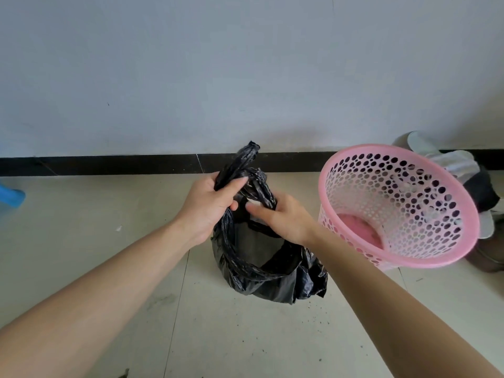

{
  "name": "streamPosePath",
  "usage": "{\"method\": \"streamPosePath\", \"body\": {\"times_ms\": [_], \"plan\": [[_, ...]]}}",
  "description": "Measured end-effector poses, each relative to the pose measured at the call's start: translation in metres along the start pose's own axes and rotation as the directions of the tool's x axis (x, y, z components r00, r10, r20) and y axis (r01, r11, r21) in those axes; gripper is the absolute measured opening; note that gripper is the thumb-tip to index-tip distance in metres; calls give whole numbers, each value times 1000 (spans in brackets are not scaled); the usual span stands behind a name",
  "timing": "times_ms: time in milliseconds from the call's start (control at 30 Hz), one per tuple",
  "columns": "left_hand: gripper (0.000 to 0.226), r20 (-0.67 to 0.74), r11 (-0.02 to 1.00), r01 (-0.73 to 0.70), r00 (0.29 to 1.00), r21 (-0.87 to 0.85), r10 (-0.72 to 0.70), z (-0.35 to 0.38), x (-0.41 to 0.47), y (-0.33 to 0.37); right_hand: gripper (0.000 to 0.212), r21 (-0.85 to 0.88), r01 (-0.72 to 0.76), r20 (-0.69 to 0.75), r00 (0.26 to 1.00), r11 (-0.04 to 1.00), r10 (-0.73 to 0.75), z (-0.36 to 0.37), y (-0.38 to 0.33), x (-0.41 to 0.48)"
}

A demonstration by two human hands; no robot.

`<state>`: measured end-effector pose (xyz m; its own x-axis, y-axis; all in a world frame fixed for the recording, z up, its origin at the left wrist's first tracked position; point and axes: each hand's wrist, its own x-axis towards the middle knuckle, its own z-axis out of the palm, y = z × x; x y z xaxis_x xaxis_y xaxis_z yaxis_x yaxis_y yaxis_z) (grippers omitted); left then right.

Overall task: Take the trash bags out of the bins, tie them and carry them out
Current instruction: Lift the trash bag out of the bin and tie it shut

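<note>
Presently, judging from the scene, the task is about half done for this bin: the bag is already taken out, the tying is in hand, and the carrying out is not yet begun. Whether other bins remain cannot be told.

Beyond the hands a plain, matt grey wall (218,64) is seen, closed at the bottom by a dark skirting strip (109,165). Under the hands lies a pale tiled floor (81,241), smooth but dusty, with thin joints.

To the right of the hands the pink bin (381,192) is standing. It is made of hard plastic, conical, with walls pierced by many round holes and a thick smooth rim. Only its pink bottom is seen inside, so it is judged empty.

Directly below the hands the black trash bag (267,274) rests on the floor. Its film is thin, glossy and much wrinkled, and its mouth is not yet closed.

The mouth is drawn up into two twisted, rope-like strands (245,162), which are crossed between the hands. One strand is gripped by the left hand (210,205), with fingers curled round it. The other is held by the right hand (283,219), whose fingers are bent round it.

Near the bag, small dark crumbs (313,320) are scattered.
</note>
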<state>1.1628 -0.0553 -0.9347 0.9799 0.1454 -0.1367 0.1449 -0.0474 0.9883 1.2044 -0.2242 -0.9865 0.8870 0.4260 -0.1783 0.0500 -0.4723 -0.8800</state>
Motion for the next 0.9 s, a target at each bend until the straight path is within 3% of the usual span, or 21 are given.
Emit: {"method": "streamPosePath", "body": {"times_ms": [100,167,233,333,400,467,533,667,800,900], "plan": [[13,-103,996,2,995,-91,-12,-2,2,0,47,36,-4,108,994,999,0,-5,14,-7],[12,-141,994,-7,990,-108,-8,-8,4,-3,45,66,-34,117,993,997,27,-9,25,-11],[11,-132,995,-15,991,-98,2,-13,6,-5,40,66,-9,26,1000,998,7,-13,33,-13],[34,-127,995,29,991,-96,-42,-18,10,-9,48,170,11,-172,985,985,19,-16,34,-15],[27,-174,987,41,982,-155,-68,-21,13,-11,59,244,34,-204,979,969,17,-16,28,-17],[39,-172,970,63,980,-235,-105,-21,13,-8,59,249,73,-199,980,966,-23,-15,22,-21],[44,-128,951,74,985,-300,-117,-19,12,-3,53,198,79,-180,983,977,-43,-13,17,-23],[28,-14,978,110,993,-178,-114,-10,7,-2,51,169,66,-94,994,983,-51,-16,10,-28],[37,301,979,166,946,-122,-123,-10,1,0,54,142,61,84,994,988,-74,-25,7,-27],[12,452,990,111,890,-82,-63,-3,-10,9,51,60,59,207,976,996,-70,-23,2,-26]]}}
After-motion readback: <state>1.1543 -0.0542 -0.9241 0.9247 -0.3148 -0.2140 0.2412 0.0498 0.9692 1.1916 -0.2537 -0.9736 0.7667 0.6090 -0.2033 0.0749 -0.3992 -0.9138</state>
